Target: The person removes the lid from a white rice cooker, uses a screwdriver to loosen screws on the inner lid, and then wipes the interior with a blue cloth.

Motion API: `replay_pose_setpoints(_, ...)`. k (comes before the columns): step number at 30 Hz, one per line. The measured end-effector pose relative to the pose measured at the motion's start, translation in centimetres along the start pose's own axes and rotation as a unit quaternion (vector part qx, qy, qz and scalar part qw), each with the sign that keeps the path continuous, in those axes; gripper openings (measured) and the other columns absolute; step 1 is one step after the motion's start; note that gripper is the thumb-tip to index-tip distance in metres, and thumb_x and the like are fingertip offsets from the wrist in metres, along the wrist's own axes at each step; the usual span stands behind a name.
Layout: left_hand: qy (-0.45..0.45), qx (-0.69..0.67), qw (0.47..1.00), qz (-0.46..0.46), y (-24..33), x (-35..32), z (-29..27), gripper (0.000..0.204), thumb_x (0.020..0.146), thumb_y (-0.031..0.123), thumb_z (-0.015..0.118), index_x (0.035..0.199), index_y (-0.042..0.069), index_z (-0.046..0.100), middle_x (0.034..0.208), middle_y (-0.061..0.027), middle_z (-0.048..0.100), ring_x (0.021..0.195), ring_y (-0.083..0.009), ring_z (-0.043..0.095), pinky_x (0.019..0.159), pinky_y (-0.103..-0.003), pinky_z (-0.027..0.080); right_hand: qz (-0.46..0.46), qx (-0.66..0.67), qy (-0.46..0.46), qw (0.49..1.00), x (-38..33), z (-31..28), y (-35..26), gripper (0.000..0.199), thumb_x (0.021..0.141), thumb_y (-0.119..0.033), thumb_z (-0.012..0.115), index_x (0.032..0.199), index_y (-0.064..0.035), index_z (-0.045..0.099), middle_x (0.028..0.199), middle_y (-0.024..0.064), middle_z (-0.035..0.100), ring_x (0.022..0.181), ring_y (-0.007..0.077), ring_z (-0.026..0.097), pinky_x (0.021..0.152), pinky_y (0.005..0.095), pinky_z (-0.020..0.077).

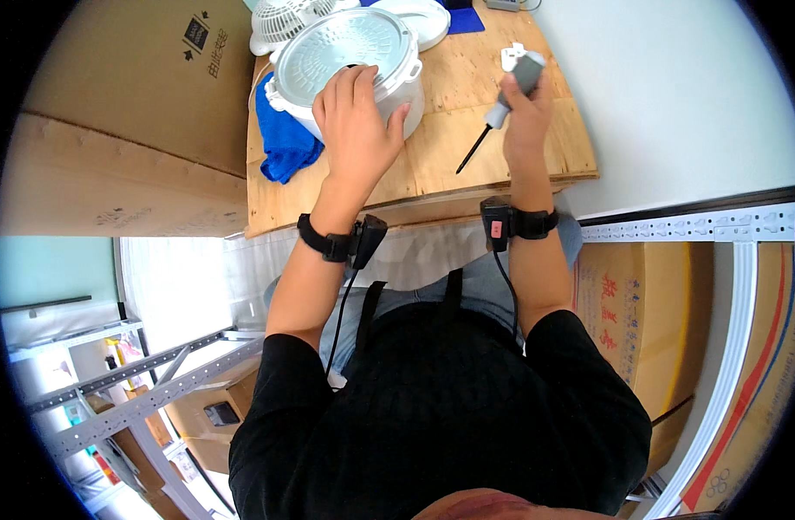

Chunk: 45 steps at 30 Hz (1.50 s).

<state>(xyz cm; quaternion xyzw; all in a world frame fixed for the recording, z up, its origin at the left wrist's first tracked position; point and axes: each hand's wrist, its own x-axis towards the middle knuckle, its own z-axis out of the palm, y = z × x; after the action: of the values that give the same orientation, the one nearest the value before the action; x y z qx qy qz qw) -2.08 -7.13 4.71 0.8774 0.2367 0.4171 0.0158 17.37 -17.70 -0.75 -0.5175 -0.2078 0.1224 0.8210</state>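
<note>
My left hand lies flat on the cooker, which sits upturned near the far left of the tabletop, its ribbed metal base facing up. My fingers are spread over the near rim and the thumb presses the white side wall, so I am steadying it, not pinching it. A blue cloth lies bunched just beside the cooker on its left.

My right hand is closed round the grey handle of a screwdriver, held off to the right, well apart from the cooker, with the dark shaft pointing down toward the wood. A small white piece lies just beyond that hand.

The risks, as I judge them: the cooker rests on a rounded lid, so a push from the tool could rock or slide it toward the cloth side. My left fingers sit close to where the tip would work, and a slip could jab them. The white piece is near the tabletop's edge and could be knocked off by my right wrist.
</note>
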Motion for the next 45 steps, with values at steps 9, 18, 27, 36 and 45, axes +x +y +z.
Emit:
replay_pose_setpoints(9,-0.014,-0.011,1.0,-0.01,-2.6,-1.1,-0.1,0.046,0.07,0.023,0.084,0.111,0.011,0.066,0.106,-0.0064,0.066,0.11,-0.0275,0.056,0.102,-0.045,0.03,-0.002,-0.052,-0.123,0.991,-3.1,4.7,-0.3,0.026,0.088,-0.01,0.071,0.107,-0.0026,0.055,0.092,0.0028,0.057,0.083,0.0106,0.054,0.072,0.0277,0.0473)
replay_pose_setpoints(18,-0.125,-0.144,0.979,0.078,-9.4,-1.5,-6.0,0.045,0.066,0.012,0.085,0.105,0.007,0.063,0.107,-0.0104,0.062,0.107,-0.0315,0.055,0.099,-0.042,0.036,-0.041,-0.047,-0.136,0.989,-2.3,6.1,-4.6,0.044,0.09,-0.006,0.069,0.124,0.0015,0.043,0.104,0.0089,0.057,0.091,0.0147,0.059,0.079,0.0296,0.0523)
replay_pose_setpoints(27,-0.19,-0.189,0.962,0.05,-11.4,-0.6,-9.2,0.04,0.072,0.006,0.081,0.107,0.005,0.061,0.11,-0.0133,0.061,0.108,-0.0325,0.057,0.095,-0.041,0.044,-0.203,-0.017,-0.236,0.95,0.3,13.3,-9.1,0.052,0.09,-0.007,0.068,0.133,0.0027,0.041,0.105,0.01,0.061,0.095,0.0154,0.06,0.08,0.0291,0.052)
replay_pose_setpoints(36,-0.124,-0.538,0.832,-0.055,-4.6,5.5,-6.4,0.051,0.1,0.022,0.06,0.141,-0.002,0.042,0.116,-0.0133,0.064,0.1,-0.0165,0.065,0.089,-0.028,0.051,-0.182,-0.048,-0.31,0.932,-0.3,17.8,-12.3,0.059,0.084,-0.001,0.075,0.136,0.0021,0.046,0.107,0.0085,0.061,0.092,0.0151,0.061,0.079,0.0289,0.0516)
replay_pose_setpoints(45,-0.032,-0.499,0.861,-0.088,-5.9,9.1,-4.8,0.023,0.1,0.006,0.055,0.12,-0.004,0.056,0.106,-0.0114,0.067,0.09,-0.0193,0.069,0.076,-0.032,0.062,-0.244,-0.042,-0.312,0.917,1.2,16.0,-8.2,0.052,0.092,-0.017,0.069,0.137,0.0012,0.05,0.114,0.012,0.064,0.099,0.0168,0.061,0.087,0.0293,0.0504)
